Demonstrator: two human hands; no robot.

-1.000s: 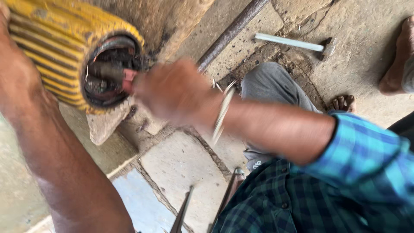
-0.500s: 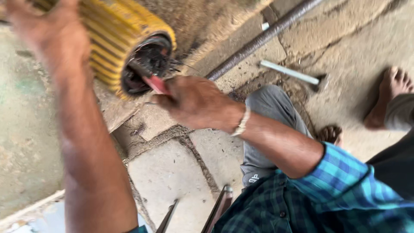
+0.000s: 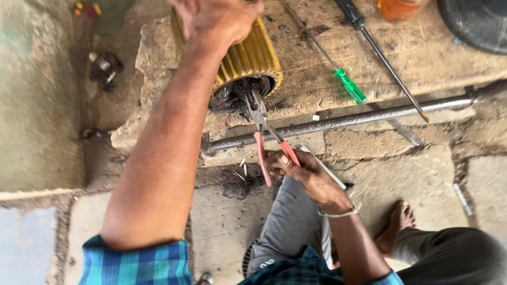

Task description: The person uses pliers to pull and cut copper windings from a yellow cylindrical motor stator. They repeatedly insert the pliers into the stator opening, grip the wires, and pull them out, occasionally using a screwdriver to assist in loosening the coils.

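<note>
Left hand [image 3: 219, 21] clamped on top of yellow motor [image 3: 248, 60]. Right hand [image 3: 303, 174] fingers wrapped on red-handled pliers [image 3: 264, 132], handles spread, nose inside motor's open end.

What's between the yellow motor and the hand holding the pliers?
In the head view, the pliers bridge it, crossing a grey metal rod between the motor and the right hand.

You sit over a cracked grey stone-slab floor [image 3: 406, 174] with dirt-filled joints. A stained, worn wooden board [image 3: 422, 47] lies ahead of you, a long rusty steel rod [image 3: 359, 120] along its near edge. Daylight falls evenly.
</note>
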